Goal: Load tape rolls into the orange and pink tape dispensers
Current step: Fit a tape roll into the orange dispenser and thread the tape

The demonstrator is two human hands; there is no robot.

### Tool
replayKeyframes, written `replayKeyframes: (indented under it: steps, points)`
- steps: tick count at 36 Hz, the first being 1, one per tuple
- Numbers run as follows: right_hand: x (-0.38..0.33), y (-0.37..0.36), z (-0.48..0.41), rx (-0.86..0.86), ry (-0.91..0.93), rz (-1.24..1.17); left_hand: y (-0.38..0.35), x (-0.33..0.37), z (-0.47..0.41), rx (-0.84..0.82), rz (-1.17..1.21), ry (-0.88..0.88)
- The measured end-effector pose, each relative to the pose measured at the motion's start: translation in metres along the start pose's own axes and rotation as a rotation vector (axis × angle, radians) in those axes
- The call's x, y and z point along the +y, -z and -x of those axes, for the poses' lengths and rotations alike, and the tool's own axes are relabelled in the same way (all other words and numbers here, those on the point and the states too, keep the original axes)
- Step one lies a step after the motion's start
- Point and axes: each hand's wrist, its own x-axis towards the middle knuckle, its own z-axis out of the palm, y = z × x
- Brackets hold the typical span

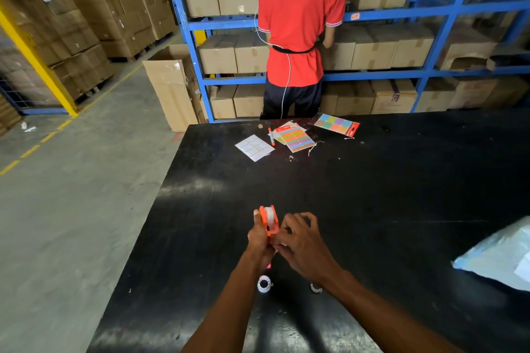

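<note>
My left hand (pixel 259 241) grips the orange tape dispenser (pixel 269 221) above the black table (pixel 372 209); a white tape roll sits inside it. My right hand (pixel 301 241) pinches at the dispenser's near end, fingers closed on the tape end there. A loose white tape roll (pixel 264 284) lies on the table under my left wrist. Another small white piece (pixel 315 287) shows beside my right forearm. A speck of pink (pixel 269 266) peeks out between my wrists; the pink dispenser is otherwise hidden.
Sticker sheets (pixel 254 147), a red marker (pixel 271 136) and coloured label packs (pixel 295 137) lie at the table's far side. A pale plastic bag (pixel 499 255) lies at the right edge. A person in a red shirt (pixel 298 23) stands at blue shelves of cartons.
</note>
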Motion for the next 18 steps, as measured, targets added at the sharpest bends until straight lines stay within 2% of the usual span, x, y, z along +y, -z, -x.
replayKeyframes:
  steps: [7, 13, 15, 18]
  points:
    - [0.001, -0.007, 0.006, 0.026, -0.014, 0.028, 0.002, -0.007, -0.003, 0.009, 0.005, 0.032]
    - [0.011, -0.004, 0.012, 0.021, 0.012, -0.096, 0.004, 0.001, -0.005, 0.035, 0.039, 0.015]
    - [0.012, -0.005, 0.012, 0.070, -0.065, -0.167, 0.003, 0.003, -0.007, 0.029, 0.032, 0.009]
    - [0.021, -0.012, 0.010, 0.139, -0.278, -0.308, 0.003, -0.001, -0.012, -0.020, -0.022, 0.022]
